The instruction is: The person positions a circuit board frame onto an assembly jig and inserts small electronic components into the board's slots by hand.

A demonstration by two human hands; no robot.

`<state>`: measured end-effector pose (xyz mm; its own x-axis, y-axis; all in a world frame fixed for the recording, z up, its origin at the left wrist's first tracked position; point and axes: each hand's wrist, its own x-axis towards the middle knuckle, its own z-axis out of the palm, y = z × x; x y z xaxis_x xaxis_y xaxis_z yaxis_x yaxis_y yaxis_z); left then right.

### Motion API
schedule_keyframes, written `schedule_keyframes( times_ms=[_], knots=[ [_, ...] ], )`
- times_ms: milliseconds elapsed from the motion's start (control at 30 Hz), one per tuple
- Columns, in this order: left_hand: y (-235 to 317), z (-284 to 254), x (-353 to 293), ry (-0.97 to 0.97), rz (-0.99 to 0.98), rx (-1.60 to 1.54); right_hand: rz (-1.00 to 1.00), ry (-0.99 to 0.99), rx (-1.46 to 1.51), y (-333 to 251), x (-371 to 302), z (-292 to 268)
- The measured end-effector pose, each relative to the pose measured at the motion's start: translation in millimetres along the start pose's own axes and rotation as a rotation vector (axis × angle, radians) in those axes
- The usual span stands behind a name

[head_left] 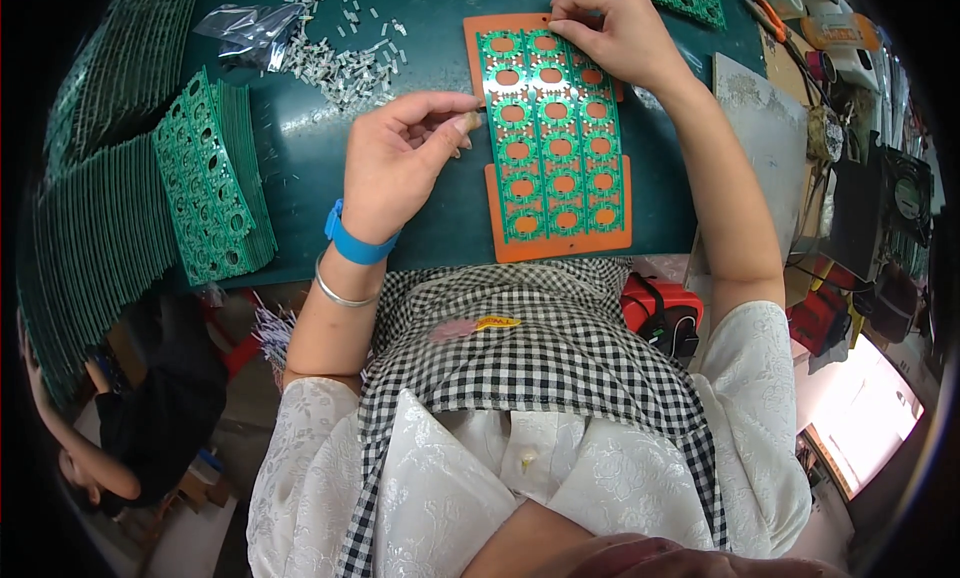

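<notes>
A green circuit board panel (538,165) with rows of round openings lies on an orange plate (560,249) before me. The plate shows through the openings. My left hand (405,156) is at the panel's left edge, thumb and forefinger closed in a pinch by the plate's rim. Over the far right corner of the panel is my right hand (622,40), its fingers curled and thumb tip pressed near the plate's far edge. What either pinch holds, if anything, is too small or hidden to make out.
Small white parts (340,73) are scattered beside a silvery plastic bag (245,30) at the far left. Several green panels (205,188) stand stacked on the left. Orange-handled pliers (768,13) lie far right, near a grey board (760,128). Another person (160,398) is at lower left.
</notes>
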<state>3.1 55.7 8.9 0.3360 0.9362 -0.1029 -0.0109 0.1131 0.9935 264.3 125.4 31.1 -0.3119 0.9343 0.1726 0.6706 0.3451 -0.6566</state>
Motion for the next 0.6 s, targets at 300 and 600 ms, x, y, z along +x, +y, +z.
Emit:
schedule_keyframes(
  times_ms=[300,600],
  knots=[
    [10,8,0,-0.009,-0.033,-0.157,-0.133,-0.024,-0.204,-24,-3,-7],
    [14,19,-3,-0.037,0.039,-0.212,-0.105,-0.117,0.37,-57,-36,16]
  ],
)
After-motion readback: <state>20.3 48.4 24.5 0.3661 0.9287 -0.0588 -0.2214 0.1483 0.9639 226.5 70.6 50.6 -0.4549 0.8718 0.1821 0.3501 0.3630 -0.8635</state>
